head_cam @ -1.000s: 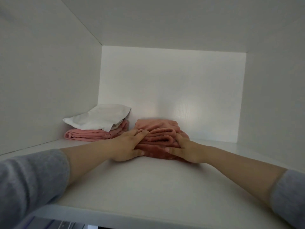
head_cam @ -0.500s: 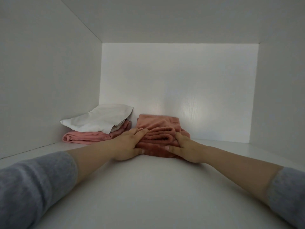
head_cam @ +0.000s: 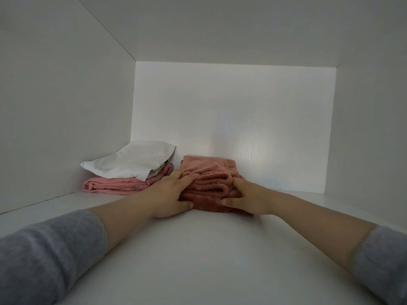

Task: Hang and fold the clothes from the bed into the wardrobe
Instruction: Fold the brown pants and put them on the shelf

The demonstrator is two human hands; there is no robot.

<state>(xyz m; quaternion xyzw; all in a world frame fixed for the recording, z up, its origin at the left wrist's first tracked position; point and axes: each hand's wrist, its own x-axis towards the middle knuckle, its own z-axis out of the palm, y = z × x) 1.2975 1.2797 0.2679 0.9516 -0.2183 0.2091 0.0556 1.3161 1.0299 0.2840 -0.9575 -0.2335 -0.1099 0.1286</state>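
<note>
Single head view, wide-angle, low over wardrobe shelf (head_cam: 198, 256), facing back panel (head_cam: 242, 111), close in.

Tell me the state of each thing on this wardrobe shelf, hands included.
Pink bundle: folded, on the shelf, held at both sides.
Left hand: grips the bundle's left side, thumb at its front.
Right hand: grips the bundle's right side.
White cloth: folded, lying on top of the pink cloth.
Pink cloth: folded flat, bottom of the corner pile.

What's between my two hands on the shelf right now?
A folded pink garment, in the head view. The left hand holds its left end, the right hand its right end.
</note>
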